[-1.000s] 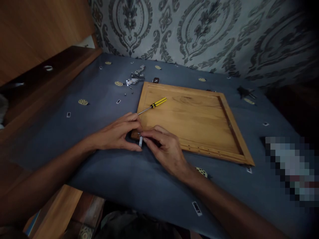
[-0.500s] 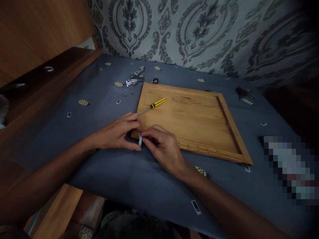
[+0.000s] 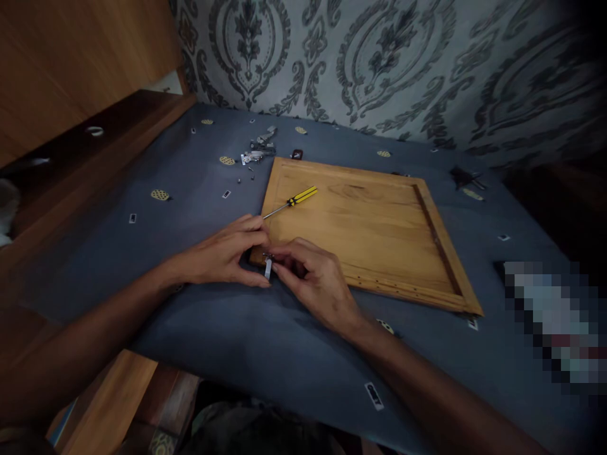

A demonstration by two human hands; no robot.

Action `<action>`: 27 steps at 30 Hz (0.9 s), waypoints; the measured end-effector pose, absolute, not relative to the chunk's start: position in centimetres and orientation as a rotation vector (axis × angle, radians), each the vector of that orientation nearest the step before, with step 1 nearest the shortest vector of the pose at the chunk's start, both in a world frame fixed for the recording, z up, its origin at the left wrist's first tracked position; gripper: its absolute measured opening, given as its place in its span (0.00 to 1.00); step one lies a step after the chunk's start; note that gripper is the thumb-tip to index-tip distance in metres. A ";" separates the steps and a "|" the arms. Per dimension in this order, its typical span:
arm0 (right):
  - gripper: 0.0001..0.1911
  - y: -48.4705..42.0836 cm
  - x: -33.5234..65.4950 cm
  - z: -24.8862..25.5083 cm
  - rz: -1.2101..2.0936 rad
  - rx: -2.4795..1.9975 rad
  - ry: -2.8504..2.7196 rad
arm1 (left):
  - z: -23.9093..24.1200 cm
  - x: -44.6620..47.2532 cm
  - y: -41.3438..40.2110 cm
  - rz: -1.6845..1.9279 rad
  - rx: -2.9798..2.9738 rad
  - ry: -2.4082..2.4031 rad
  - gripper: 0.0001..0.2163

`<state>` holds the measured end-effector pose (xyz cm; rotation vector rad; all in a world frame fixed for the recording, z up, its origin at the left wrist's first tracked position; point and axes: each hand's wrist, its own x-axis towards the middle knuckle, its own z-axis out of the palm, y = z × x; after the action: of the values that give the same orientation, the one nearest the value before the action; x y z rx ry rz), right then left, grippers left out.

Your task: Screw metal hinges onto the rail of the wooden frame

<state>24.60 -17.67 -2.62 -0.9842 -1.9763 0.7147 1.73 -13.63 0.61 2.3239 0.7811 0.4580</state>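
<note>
A wooden cabinet door panel point(image 3: 370, 215) with a raised frame lies flat in front of me. At its near left corner sits a small metal hinge point(image 3: 268, 268). My left hand point(image 3: 232, 253) curves around that corner, its thumb at the hinge's lower end and its fingers on the panel's edge. From the other side, my right hand point(image 3: 317, 278) pinches thumb and forefinger together at the hinge's upper end; any small part between those fingertips is hidden. A yellow and black screwdriver point(image 3: 302, 196) lies across the panel's left side, its shaft reaching toward my left fingers.
Several metal hinges point(image 3: 258, 150) lie in a pile behind the panel, with small screws point(image 3: 239, 181) nearby. A small dark object point(image 3: 296, 154) rests at the panel's back edge. Dark pliers-like tools point(image 3: 467, 178) lie at right, beyond a pixelated item point(image 3: 550, 322). Blue patterned cloth point(image 3: 190, 328) covers the surface.
Both hands stay at the panel's corner. My right fingers have shifted very slightly at the hinge, and a little more of the metal shows. The screwdriver and panel lie as before.
</note>
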 end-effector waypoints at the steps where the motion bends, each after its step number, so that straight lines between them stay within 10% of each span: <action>1: 0.10 -17.7 24.6 -2.6 0.705 -0.982 -1.984 | 0.6 1.7 -13.6 0.460 2.325 0.782 0.17; 27: 0.09 -17.6 24.6 -2.4 0.767 -1.006 -1.961 | 0.8 1.8 -13.7 0.441 2.322 0.810 0.18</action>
<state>24.58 -17.56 -2.37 -1.0061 -1.9605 0.7665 1.83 -13.66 0.79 2.3222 0.8099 0.4407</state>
